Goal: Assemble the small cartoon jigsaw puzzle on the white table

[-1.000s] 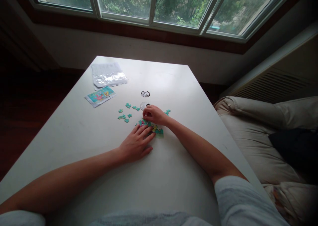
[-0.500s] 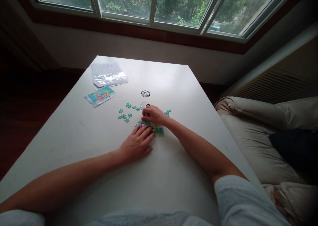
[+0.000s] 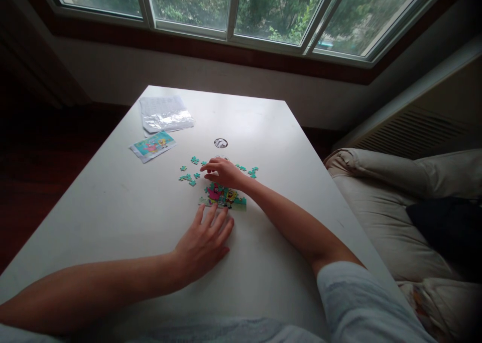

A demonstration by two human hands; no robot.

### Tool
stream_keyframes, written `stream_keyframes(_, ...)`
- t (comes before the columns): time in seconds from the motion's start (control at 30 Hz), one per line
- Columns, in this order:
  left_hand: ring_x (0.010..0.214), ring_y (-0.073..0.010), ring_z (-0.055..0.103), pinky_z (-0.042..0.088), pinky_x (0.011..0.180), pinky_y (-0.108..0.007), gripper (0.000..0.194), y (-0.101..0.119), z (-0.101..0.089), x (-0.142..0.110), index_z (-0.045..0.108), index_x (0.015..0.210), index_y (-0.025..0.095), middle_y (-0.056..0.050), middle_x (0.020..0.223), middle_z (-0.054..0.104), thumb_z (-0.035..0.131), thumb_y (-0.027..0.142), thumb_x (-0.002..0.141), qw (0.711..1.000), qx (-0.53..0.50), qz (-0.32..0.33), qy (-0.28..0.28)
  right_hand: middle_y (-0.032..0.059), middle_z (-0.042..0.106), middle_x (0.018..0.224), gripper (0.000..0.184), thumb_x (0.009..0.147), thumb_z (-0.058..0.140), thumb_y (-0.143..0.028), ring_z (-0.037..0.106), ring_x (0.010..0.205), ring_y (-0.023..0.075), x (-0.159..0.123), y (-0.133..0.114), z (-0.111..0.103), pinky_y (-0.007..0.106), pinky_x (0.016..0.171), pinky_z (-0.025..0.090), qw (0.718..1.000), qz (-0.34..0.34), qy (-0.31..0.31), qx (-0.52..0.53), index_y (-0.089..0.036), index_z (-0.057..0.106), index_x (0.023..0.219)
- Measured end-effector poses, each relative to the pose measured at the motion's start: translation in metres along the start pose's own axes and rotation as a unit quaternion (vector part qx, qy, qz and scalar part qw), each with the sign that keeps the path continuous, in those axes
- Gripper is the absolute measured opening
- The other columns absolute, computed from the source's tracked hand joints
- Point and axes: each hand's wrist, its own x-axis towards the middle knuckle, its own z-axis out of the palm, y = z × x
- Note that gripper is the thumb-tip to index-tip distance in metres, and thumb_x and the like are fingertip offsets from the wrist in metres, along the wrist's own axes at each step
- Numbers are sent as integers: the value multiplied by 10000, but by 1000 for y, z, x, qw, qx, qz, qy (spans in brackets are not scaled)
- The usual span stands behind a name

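A partly joined jigsaw puzzle [image 3: 228, 198] with pink and yellow cartoon figures on teal lies on the white table. My left hand [image 3: 203, 240] rests flat just in front of it, fingers spread, their tips at its lower edge. Above the puzzle's far edge hovers my right hand [image 3: 224, 173], pointing left, thumb and forefinger apart and nothing visible between them. Loose teal puzzle pieces [image 3: 185, 177] lie just left of its fingertips. Several more pieces [image 3: 253, 172] sit to the right, beyond my right wrist. The right hand hides part of the puzzle's top and the table behind it.
At the back left of the white table [image 3: 124, 207] lie a picture card [image 3: 154, 144] with the same cartoon figures and a clear plastic sleeve with paper [image 3: 167, 114]. A round hole [image 3: 220, 143] shows in the tabletop. A beige sofa [image 3: 376, 217] stands at the right.
My left hand has drawn back toward me off the puzzle, uncovering its figures. My right hand has moved left toward the loose pieces, and its fingers have opened.
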Motion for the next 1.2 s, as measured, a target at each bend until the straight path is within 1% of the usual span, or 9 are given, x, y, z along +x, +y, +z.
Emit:
stream_keyframes(0.13, 1394, -400, 458, 324, 1151, -622, 630, -6, -12, -3, 489, 1482, 170, -214, 1552, 458, 547, 533, 970, 999, 13, -40, -29, 64, 649, 963, 221, 941, 685, -271, 549, 891, 189, 9, -1, 11, 303, 844, 403, 999, -8, -7, -31, -226, 741, 1150)
stream_keyframes(0.3, 1323, -394, 525, 423, 1065, -566, 626, -10, -25, -4, 544, 1429, 107, -261, 1508, 494, 580, 520, 959, 995, 25, -57, -77, 71, 626, 996, 164, 936, 668, -242, 525, 921, 197, 11, -6, 14, 306, 885, 397, 998, -7, -15, -58, -222, 748, 1078)
stream_keyframes(0.43, 1163, -354, 626, 479, 973, -500, 619, -12, -30, -3, 545, 1429, 103, -271, 1480, 521, 608, 491, 952, 994, 37, -67, -77, 76, 638, 994, 148, 897, 680, -196, 525, 925, 203, 13, -13, 10, 307, 893, 391, 998, 23, -35, -53, -198, 732, 1035)
stream_keyframes(0.57, 963, -314, 689, 510, 853, -450, 582, -17, -34, -2, 585, 1383, 75, -284, 1419, 568, 601, 474, 959, 991, 54, -90, -86, 79, 650, 1003, 148, 834, 708, -194, 528, 926, 209, 16, -17, 7, 307, 867, 387, 997, 33, -51, -50, -184, 707, 981)
stream_keyframes(0.67, 918, -304, 700, 515, 798, -420, 581, -20, -34, -2, 600, 1358, 61, -300, 1404, 572, 609, 480, 954, 988, 62, -96, -100, 38, 651, 886, 114, 786, 683, -136, 536, 856, 180, 15, -17, 8, 283, 820, 393, 999, 44, -32, -2, -177, 678, 893)
stream_keyframes(0.77, 923, -301, 707, 522, 781, -403, 602, -20, -33, -1, 584, 1377, 60, -316, 1430, 545, 621, 481, 949, 987, 64, -95, -108, -4, 631, 795, 98, 784, 646, -105, 546, 765, 136, 8, -17, 10, 244, 746, 404, 994, 61, -11, 95, -171, 655, 856)
stream_keyframes(0.9, 883, -293, 717, 537, 753, -397, 629, -19, -29, 0, 562, 1402, 43, -336, 1441, 524, 613, 482, 954, 987, 65, -95, -110, -25, 648, 800, 219, 830, 639, -118, 571, 730, 105, -5, -19, 8, 228, 740, 423, 979, 69, 1, 189, -173, 679, 1039)
stream_keyframes(0.97, 864, -290, 721, 545, 742, -395, 634, -19, -27, 1, 560, 1403, 38, -343, 1446, 516, 609, 484, 955, 987, 64, -95, -110, -20, 660, 817, 244, 858, 637, -126, 582, 737, 100, -11, -22, 4, 225, 757, 431, 976, 68, -12, 205, -184, 698, 1086)
stream_keyframes(1.2, 839, -297, 727, 558, 721, -396, 581, -20, -26, 4, 592, 1355, 44, -342, 1424, 532, 610, 464, 953, 987, 53, -97, -116, -15, 664, 745, 159, 858, 679, -131, 579, 696, 103, -20, -31, 3, 215, 708, 430, 976, 94, -29, 193, -175, 758, 989)
